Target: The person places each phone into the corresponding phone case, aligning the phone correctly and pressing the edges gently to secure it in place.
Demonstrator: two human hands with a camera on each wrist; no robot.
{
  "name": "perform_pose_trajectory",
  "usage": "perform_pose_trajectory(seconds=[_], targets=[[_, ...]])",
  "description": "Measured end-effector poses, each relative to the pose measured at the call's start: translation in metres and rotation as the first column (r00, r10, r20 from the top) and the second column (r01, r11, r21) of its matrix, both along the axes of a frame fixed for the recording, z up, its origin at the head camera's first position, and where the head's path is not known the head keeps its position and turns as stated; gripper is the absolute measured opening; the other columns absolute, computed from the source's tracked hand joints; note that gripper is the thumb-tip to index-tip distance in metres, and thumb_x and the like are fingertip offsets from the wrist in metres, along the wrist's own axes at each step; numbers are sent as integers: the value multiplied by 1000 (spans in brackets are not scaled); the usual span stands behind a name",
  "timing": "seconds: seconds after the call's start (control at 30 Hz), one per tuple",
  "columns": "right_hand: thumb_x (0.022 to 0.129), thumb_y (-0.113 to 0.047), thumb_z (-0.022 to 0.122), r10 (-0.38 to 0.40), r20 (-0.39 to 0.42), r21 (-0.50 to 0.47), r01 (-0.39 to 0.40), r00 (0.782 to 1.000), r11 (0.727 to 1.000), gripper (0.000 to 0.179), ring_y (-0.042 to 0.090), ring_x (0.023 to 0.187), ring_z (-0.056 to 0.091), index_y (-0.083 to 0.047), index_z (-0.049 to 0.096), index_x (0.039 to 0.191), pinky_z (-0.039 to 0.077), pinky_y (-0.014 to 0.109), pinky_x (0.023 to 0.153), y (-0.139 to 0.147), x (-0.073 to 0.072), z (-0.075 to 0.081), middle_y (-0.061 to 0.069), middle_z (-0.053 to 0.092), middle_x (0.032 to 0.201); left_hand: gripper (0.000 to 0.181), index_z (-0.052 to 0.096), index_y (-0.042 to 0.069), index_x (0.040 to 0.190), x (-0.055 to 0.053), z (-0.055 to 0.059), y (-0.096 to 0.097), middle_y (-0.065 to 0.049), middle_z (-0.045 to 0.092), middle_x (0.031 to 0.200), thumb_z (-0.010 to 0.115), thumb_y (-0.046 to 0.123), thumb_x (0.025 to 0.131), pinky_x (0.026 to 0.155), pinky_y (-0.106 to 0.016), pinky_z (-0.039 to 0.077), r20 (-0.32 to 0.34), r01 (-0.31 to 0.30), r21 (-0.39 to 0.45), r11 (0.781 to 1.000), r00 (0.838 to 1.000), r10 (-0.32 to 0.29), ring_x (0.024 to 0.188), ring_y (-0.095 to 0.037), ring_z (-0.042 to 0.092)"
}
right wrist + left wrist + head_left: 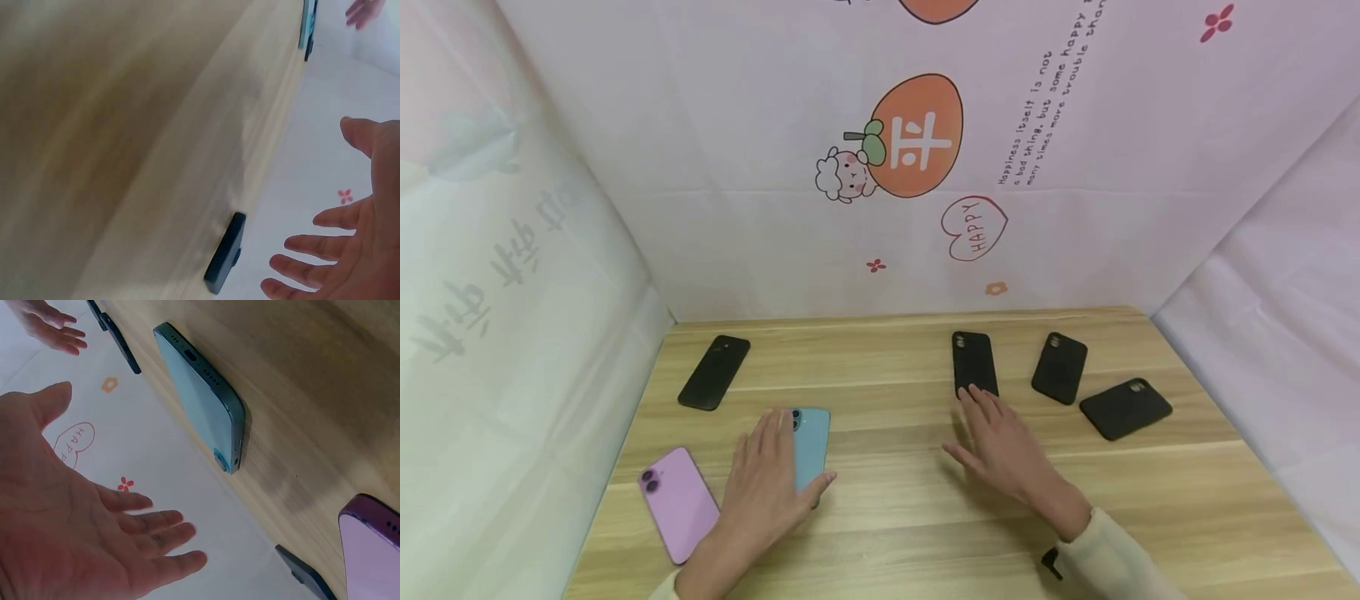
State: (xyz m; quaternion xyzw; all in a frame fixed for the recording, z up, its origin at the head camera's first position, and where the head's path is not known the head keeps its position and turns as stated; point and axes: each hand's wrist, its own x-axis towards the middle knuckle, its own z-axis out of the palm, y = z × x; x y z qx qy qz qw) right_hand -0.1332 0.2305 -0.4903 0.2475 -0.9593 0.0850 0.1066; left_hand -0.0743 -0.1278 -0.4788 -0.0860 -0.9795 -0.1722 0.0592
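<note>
My left hand, fingers straight, hovers over the left side of a light blue phone and hides part of it. In the left wrist view a gap shows between that hand and the blue phone, which lies back up on the wood. My right hand is held above the table with its fingers extended and its thumb apart. Its fingertips overlap the near end of a black phone case in the head view. The right wrist view shows the hand apart from a black case, holding nothing.
A pink-purple phone lies left of my left hand, and a black phone is farther back. Two more black phone cases, one upright and one slanted, lie at the right. Printed white cloth walls the wooden table behind and at both sides.
</note>
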Motion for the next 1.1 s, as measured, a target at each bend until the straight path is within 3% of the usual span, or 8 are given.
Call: perform_pose_trajectory(seconds=[0.2,0.3,0.47,0.67,0.87,1.1], targets=[[101,-44,71,-88,44,-22,89,995,996,80,54,124,59,13,46,151,57,63,95,12,-22,0,35,54,145,101,39,-12,154,-7,0,0,-37,45,151,76,59,92,102,-69,50,62,-81,47,996,995,78,134,-54,50],[103,-43,69,-127,69,-32,130,989,991,78,56,123,59,14,46,150,57,63,92,16,-34,2,37,55,141,101,39,-12,153,-12,0,-1,-37,46,149,75,61,92,96,-68,53,99,-93,45,995,991,88,131,-54,51],[105,-45,65,-181,120,-52,188,976,981,79,60,122,56,18,45,148,53,66,99,22,-54,2,42,55,138,104,39,-15,152,-18,-1,-1,-38,47,145,73,63,93,93,-68,53,179,-108,29,994,979,101,128,-55,51],[108,-49,57,-238,245,-68,262,940,963,82,62,128,51,20,40,150,48,69,104,27,-74,-2,46,48,143,109,37,-20,151,-23,-3,1,-40,46,144,70,67,93,97,-68,51,275,-115,-25,993,954,117,129,-54,48],[108,-52,55,-291,318,-45,321,902,946,86,63,127,50,24,38,147,47,69,105,27,-93,-8,49,46,141,109,41,-23,144,-30,-7,5,-34,50,132,70,68,92,91,-62,54,297,-119,-58,991,946,131,117,-45,50],[108,-52,56,-309,307,-18,330,900,944,90,63,123,52,30,39,142,47,67,105,21,-111,-9,52,46,136,106,48,-27,133,-35,-8,6,-28,49,116,74,67,89,80,-55,54,316,-120,-84,989,938,140,103,-38,47]])
